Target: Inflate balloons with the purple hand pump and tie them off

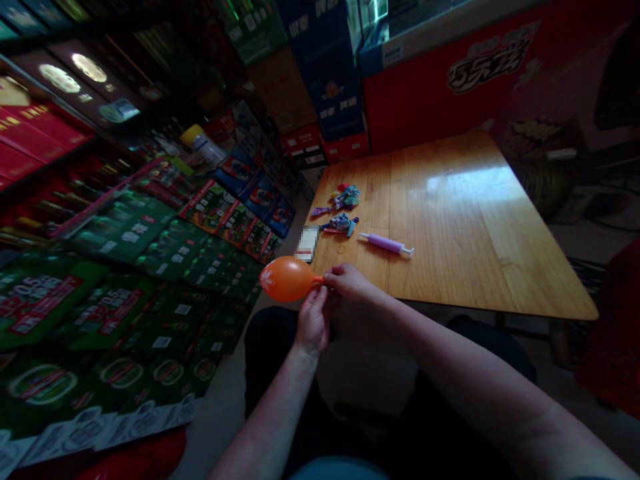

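Note:
An inflated orange balloon (286, 278) with a white print points left, just off the near left corner of the wooden table (465, 220). My right hand (350, 283) pinches the balloon's neck with closed fingers. My left hand (313, 323) sits just below the neck, fingers curled up against it. On the table beyond lie a purple hand pump (386, 245) and two small heaps of uninflated coloured balloons (345, 197), (340, 225).
Stacks of green and red drink cartons (125, 280) fill the floor and shelves at left. A red freezer cabinet (480, 73) stands behind the table, with blue boxes (330, 73) beside it. A small white item (307, 244) lies at the table's left edge.

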Demonstrator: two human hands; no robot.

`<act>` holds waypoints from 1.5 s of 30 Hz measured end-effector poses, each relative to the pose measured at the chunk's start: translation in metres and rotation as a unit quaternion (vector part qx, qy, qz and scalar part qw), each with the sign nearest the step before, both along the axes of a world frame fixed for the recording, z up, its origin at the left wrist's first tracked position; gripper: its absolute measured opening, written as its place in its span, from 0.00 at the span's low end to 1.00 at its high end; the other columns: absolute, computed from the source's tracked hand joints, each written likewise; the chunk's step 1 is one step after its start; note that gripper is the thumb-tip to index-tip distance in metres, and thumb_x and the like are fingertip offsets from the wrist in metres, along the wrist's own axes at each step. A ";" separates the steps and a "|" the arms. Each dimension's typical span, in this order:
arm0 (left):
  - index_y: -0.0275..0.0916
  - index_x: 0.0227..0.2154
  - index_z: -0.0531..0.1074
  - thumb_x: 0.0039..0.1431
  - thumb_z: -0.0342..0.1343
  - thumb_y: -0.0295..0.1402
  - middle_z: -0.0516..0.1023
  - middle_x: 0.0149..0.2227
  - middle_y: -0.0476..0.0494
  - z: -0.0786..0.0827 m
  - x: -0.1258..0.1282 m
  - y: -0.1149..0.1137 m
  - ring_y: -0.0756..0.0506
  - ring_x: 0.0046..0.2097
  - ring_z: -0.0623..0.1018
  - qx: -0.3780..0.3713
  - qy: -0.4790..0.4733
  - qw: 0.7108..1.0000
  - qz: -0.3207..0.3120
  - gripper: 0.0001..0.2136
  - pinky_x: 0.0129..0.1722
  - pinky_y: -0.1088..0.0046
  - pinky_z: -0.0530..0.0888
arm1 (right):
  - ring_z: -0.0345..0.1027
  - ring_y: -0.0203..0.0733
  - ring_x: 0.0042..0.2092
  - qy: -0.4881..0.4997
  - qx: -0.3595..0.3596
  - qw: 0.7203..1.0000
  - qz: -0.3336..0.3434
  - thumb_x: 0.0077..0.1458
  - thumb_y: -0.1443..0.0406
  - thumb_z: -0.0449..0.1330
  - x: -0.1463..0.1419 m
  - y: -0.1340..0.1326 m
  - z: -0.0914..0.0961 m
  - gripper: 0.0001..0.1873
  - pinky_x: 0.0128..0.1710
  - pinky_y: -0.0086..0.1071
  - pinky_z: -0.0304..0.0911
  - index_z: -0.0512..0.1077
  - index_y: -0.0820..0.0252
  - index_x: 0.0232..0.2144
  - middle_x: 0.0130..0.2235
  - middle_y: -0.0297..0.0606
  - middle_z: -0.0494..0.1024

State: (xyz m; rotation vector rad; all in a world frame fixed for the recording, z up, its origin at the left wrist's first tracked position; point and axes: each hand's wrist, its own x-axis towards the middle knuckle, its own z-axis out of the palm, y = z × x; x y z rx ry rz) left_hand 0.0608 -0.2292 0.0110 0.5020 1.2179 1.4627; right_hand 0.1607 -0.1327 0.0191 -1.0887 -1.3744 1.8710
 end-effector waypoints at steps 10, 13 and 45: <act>0.39 0.41 0.85 0.64 0.67 0.42 0.86 0.41 0.37 0.068 -0.025 -0.001 0.39 0.44 0.84 0.086 0.323 0.939 -0.079 0.12 0.52 0.60 0.77 | 0.60 0.35 0.28 -0.061 0.064 0.996 0.000 0.58 0.71 0.60 -0.014 0.020 -0.004 0.10 0.30 0.30 0.50 0.72 0.63 0.24 0.24 0.34 0.71; 0.46 0.46 0.86 0.60 0.69 0.34 0.85 0.53 0.39 0.073 -0.045 0.020 0.33 0.61 0.78 0.138 0.475 0.866 -0.075 0.12 0.70 0.51 0.62 | 0.60 0.34 0.28 -0.005 0.059 0.998 0.035 0.59 0.68 0.58 -0.021 0.015 0.000 0.08 0.29 0.29 0.52 0.72 0.62 0.27 0.26 0.33 0.72; 0.41 0.34 0.81 0.62 0.64 0.38 0.83 0.33 0.44 0.041 -0.119 0.025 0.42 0.37 0.81 0.037 0.446 0.892 -0.062 0.07 0.43 0.68 0.73 | 0.71 0.64 0.58 -0.363 0.276 0.889 -0.034 0.63 0.76 0.53 -0.025 0.093 -0.039 0.17 0.55 0.46 0.61 0.80 0.75 0.47 0.54 0.71 0.76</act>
